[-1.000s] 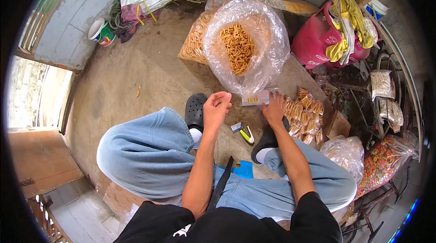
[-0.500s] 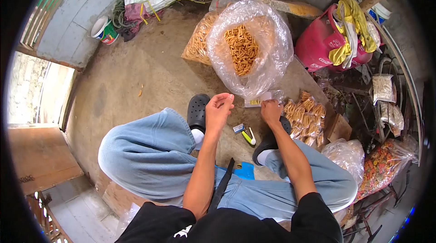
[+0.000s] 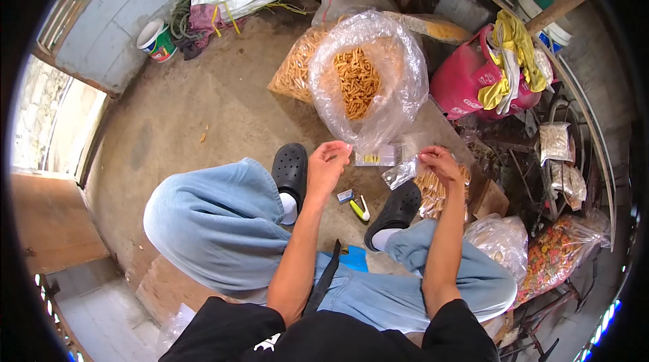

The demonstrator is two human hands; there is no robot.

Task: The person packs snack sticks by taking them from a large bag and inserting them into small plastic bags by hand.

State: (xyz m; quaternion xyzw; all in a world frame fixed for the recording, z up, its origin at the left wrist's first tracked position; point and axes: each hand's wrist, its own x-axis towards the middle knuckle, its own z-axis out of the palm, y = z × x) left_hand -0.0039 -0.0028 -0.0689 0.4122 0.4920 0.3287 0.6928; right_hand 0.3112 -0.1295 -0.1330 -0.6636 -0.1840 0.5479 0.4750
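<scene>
My right hand [image 3: 441, 163] is closed on a small clear plastic bag [image 3: 400, 174], which hangs to the left of its fingers. Below that hand lie small filled packs of brown snack sticks [image 3: 433, 193], partly covered by it. My left hand [image 3: 328, 163] has its fingers curled into a pinch by the near edge of a big clear plastic sack [image 3: 412, 91]; what is between the fingertips is too small to tell. Loose brown snack sticks [image 3: 356, 83] fill the sack's open mouth. Between the hands, a flat clear packet with a yellow label [image 3: 372, 158] lies on the floor.
A green-handled tool [image 3: 360, 209] and a small blue-and-white box [image 3: 345, 196] lie between my shoes. Another filled bag [image 3: 297, 68] leans behind the sack. A pink tub [image 3: 466, 75] with yellow cloth stands at right, and a bag of colourful snacks [image 3: 561, 250] sits nearer.
My right hand has moved right from the flat packet and now holds up a small clear bag. My left hand stays in nearly the same place, still pinched.
</scene>
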